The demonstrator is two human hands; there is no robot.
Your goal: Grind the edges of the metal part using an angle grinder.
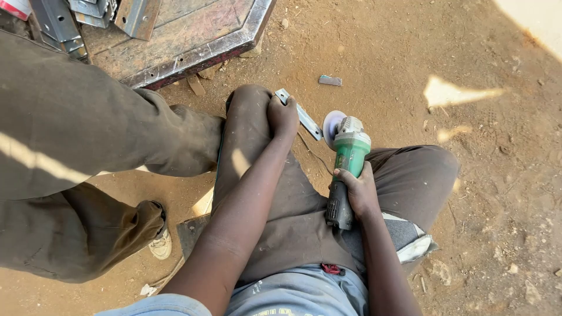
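Green plastic and grey metal mark the angle grinder [346,167] that a seated person grips in the right hand [360,193], the fingers clenched round its dark rear handle. The tool points away from the body, its pale disc [331,126] just beside the lower end of a narrow metal strip [300,113]. The left hand [283,116] rests on the raised left knee, its fingers closed over the upper end of that strip, pinning it against the brown trouser leg. The strip slants down from the knee toward the disc; whether disc and strip touch cannot be told.

The person sits on bare, reddish dirt ground [468,205], legs bent, in brown trousers with a grey patch [404,234] on the right thigh. To the left stands a second person, seen only as brown trouser legs [82,146] and a worn pale shoe [159,243]. At the top left corner of the ground lies a rusty metal panel [187,35] with a raised rim, and folded metal brackets [70,17] are stacked on it. A small metal offcut [329,80] lies on the dirt beyond the grinder, well apart from it.
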